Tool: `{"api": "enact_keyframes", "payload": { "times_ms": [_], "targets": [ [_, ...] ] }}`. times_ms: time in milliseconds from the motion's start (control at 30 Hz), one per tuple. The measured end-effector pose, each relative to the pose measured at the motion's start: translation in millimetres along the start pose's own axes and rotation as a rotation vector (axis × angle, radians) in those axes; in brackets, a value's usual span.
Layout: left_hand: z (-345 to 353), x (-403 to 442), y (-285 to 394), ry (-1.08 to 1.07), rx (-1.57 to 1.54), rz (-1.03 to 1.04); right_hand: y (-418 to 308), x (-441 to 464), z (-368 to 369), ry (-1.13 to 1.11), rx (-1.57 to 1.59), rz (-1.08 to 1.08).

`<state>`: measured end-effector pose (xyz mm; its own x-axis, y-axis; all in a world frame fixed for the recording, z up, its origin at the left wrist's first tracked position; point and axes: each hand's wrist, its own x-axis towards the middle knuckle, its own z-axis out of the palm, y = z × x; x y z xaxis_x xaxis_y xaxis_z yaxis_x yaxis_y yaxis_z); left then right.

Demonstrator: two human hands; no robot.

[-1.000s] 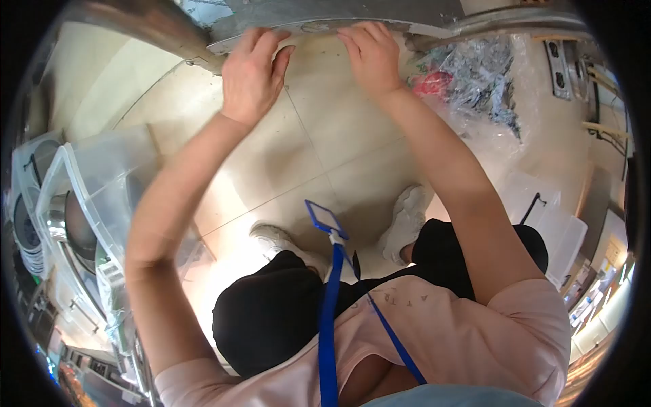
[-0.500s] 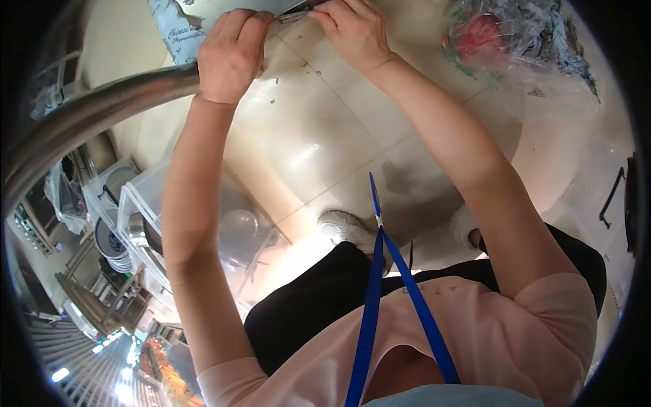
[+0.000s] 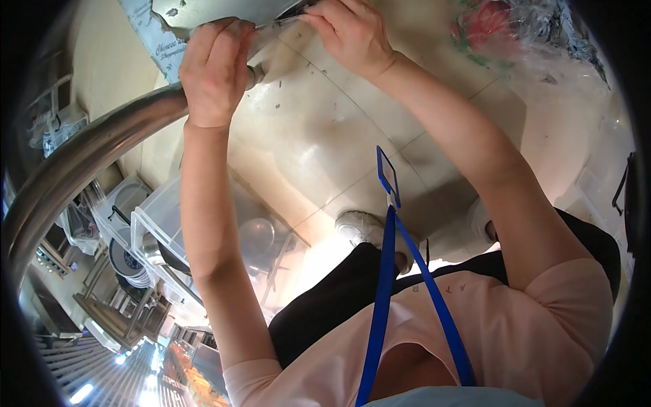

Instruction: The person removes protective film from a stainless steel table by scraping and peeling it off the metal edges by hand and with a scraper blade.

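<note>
At the top of the view, my left hand point(image 3: 215, 71) is closed, its fingers pinched on a thin greyish strip of film point(image 3: 277, 26). My right hand point(image 3: 356, 39) pinches the strip's other end, so it spans the gap between both hands. Just beyond them lies a pale, smooth panel point(image 3: 224, 8), cut off by the frame's top. Light blue printed film point(image 3: 154, 42) with lettering covers its left side and has a ragged edge. Whether the strip is still joined to the panel cannot be made out.
A thick curved metal tube point(image 3: 102, 139) runs at left, ending by my left wrist. Crumpled clear plastic point(image 3: 542, 41) with red and green print lies at upper right. Clear plastic bins point(image 3: 163, 217) and stacked bowls point(image 3: 125, 261) stand at lower left. A badge point(image 3: 388, 176) hangs from my lanyard.
Both hands sit slightly further left in the view, still pinching the strip, and my left hand is a little lower. The badge has swung to show more of its face.
</note>
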<state>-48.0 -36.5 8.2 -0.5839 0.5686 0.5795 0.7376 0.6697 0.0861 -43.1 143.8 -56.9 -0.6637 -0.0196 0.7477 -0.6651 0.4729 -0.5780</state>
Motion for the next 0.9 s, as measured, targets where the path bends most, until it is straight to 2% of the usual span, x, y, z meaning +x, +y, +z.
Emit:
{"api": "enact_keyframes", "payload": {
  "times_ms": [167,467,600,900],
  "targets": [
    [-2.8,-2.2,0.3,-0.041,-0.042,-0.064,-2.8,-6.0,6.3,-0.039,0.019,0.052],
    [-7.0,-3.4,-1.2,-0.088,-0.101,-0.084,-1.9,-3.3,4.7,-0.055,0.003,0.004],
    [-7.7,3.4,5.6,-0.093,-0.044,-0.150,-3.8,0.7,-3.3,-0.015,0.033,0.041],
    [-6.9,-5.8,4.1,-0.073,-0.034,-0.074,-1.8,-5.6,7.6,-0.014,-0.004,-0.020]
  ]
}}
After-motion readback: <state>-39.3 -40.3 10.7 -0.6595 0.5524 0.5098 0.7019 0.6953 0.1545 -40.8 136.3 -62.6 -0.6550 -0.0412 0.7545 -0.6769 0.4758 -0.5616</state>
